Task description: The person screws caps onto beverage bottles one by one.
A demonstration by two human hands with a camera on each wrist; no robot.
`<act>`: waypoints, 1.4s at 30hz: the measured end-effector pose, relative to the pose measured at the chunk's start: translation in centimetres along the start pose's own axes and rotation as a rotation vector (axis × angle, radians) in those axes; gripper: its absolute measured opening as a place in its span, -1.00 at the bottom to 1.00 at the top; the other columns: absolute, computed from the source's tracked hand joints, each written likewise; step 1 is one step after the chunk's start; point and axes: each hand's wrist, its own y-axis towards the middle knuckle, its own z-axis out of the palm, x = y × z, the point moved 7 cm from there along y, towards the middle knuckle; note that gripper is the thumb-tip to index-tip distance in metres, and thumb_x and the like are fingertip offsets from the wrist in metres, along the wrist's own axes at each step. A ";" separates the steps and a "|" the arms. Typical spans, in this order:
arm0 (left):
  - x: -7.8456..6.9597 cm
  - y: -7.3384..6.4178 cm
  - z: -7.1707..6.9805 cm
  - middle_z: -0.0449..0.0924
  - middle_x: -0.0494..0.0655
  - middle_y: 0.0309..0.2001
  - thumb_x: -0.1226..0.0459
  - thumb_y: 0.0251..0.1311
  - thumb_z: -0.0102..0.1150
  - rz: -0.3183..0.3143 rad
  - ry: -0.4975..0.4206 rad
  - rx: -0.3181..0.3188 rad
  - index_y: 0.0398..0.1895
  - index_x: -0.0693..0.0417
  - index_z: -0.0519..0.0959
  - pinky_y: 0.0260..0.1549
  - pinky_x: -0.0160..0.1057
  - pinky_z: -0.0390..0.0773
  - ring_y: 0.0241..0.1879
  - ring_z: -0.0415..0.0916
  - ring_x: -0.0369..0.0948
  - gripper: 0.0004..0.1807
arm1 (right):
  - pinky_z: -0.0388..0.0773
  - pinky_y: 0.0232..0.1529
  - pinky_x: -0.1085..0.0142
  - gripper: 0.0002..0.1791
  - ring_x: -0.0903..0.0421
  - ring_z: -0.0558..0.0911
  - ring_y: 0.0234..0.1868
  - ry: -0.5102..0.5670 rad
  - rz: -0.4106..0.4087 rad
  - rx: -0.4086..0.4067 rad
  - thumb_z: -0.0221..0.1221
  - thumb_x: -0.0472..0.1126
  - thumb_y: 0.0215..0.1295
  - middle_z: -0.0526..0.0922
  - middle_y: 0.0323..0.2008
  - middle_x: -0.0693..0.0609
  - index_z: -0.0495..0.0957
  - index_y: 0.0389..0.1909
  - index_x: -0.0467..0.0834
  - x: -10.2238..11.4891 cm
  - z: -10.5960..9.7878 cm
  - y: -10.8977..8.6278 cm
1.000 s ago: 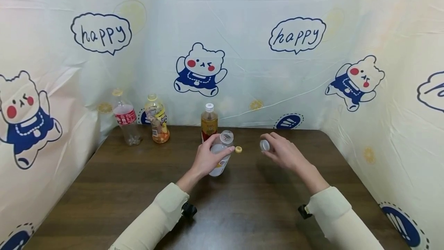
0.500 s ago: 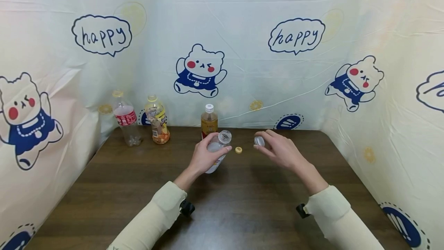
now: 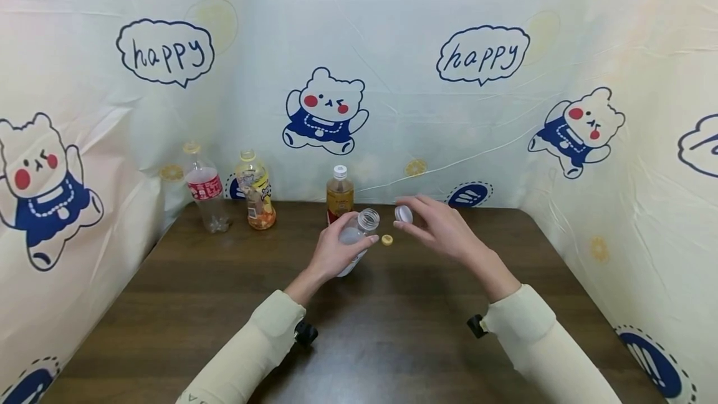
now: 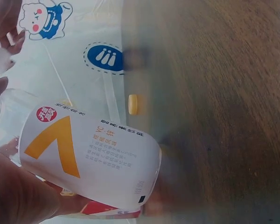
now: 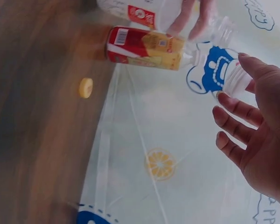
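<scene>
My left hand [image 3: 335, 251] grips a bottle [image 4: 91, 151] with a white label and an orange mark round its upper part. The bottle has no cap on, and in the head view it leans with its mouth up and to the right. Between thumb and fingers my right hand [image 3: 440, 229] pinches a white cap [image 3: 403, 214], a short way right of the bottle's mouth and apart from it. A small yellow cap [image 3: 387, 240] lies on the table between the hands.
Behind the left hand stands a brown drink bottle [image 3: 339, 191] with a white cap. A red-labelled bottle [image 3: 205, 191] and a yellow-labelled bottle [image 3: 255, 195] are at the back left of the wooden table [image 3: 196, 304]. A printed curtain [image 3: 404, 98] surrounds the table.
My right hand has come left with the white cap, closer to the bottle's mouth. The left hand and its bottle have shifted only slightly, and the bottle leans more.
</scene>
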 end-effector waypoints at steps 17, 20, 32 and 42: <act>-0.3 0.4 -0.6 0.55 -0.07 0.26 -0.11 0.10 0.49 0.070 0.064 0.016 0.30 -0.12 0.51 0.18 0.17 0.47 0.18 0.48 -0.02 -0.29 | 0.56 -0.24 0.23 -0.57 0.14 0.55 -0.26 0.071 -0.029 0.049 0.29 0.12 0.39 0.67 -0.12 0.12 0.63 0.15 -0.01 2.5 0.5 2.0; -0.2 0.5 -0.9 0.56 -0.06 0.24 -0.11 0.10 0.50 0.071 0.074 0.007 0.30 -0.11 0.52 0.16 0.14 0.49 0.16 0.49 -0.02 -0.29 | 0.56 -0.24 0.26 -0.56 0.15 0.55 -0.26 0.064 -0.029 0.064 0.28 0.15 0.38 0.67 -0.11 0.13 0.62 0.16 0.02 2.6 0.8 2.4; -0.1 0.2 -1.4 0.55 -0.07 0.22 -0.07 0.12 0.49 0.032 0.059 0.023 0.31 -0.18 0.50 0.11 0.13 0.53 0.12 0.49 -0.03 -0.32 | 0.59 -0.24 0.26 -0.49 0.15 0.55 -0.27 0.052 -0.049 0.166 0.30 0.13 0.37 0.62 0.01 0.07 0.55 0.25 0.02 3.5 1.9 3.6; 0.0 -0.2 -1.1 0.55 -0.09 0.22 -0.04 0.15 0.49 0.041 0.047 0.028 0.31 -0.19 0.50 0.01 0.07 0.60 0.08 0.50 -0.05 -0.34 | 0.60 -0.23 0.28 -0.52 0.10 0.57 -0.25 0.079 -0.041 0.210 0.32 0.10 0.36 0.61 -0.02 0.07 0.54 0.21 0.03 4.0 2.3 4.2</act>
